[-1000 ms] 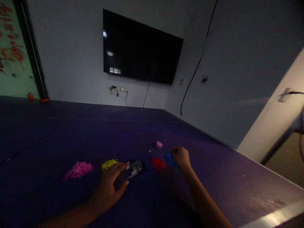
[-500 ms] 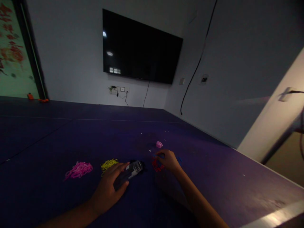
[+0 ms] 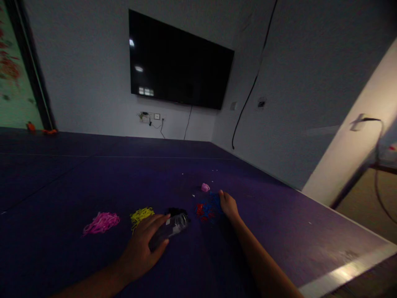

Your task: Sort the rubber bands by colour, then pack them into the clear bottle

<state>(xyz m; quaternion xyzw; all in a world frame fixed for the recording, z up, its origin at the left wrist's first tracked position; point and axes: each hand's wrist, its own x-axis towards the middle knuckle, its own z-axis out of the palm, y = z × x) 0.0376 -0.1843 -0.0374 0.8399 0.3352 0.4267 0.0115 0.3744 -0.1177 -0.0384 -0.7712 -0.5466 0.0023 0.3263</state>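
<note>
My left hand (image 3: 141,246) lies on a clear plastic bottle (image 3: 170,227) that rests on its side on the dark purple floor mat (image 3: 77,178), fingers wrapped over it. My right hand (image 3: 228,205) sits at the right edge of a mixed red and blue pile of rubber bands (image 3: 206,209), touching it; its fingers are curled, and I cannot make out whether they hold any. A yellow pile of bands (image 3: 141,214) lies just left of the bottle, and a pink pile (image 3: 101,221) farther left. A small black pile (image 3: 176,211) sits behind the bottle's end.
A small pink lump (image 3: 205,187) lies beyond the red and blue pile. A large black screen (image 3: 178,66) hangs on the white wall, with sockets and cables (image 3: 150,118) under it. A white strip (image 3: 347,271) edges the mat at right.
My right hand swept left from the blue pile across the red pile, and the red and blue bands now lie mixed together. My left hand stayed on the bottle. The view shifted slightly.
</note>
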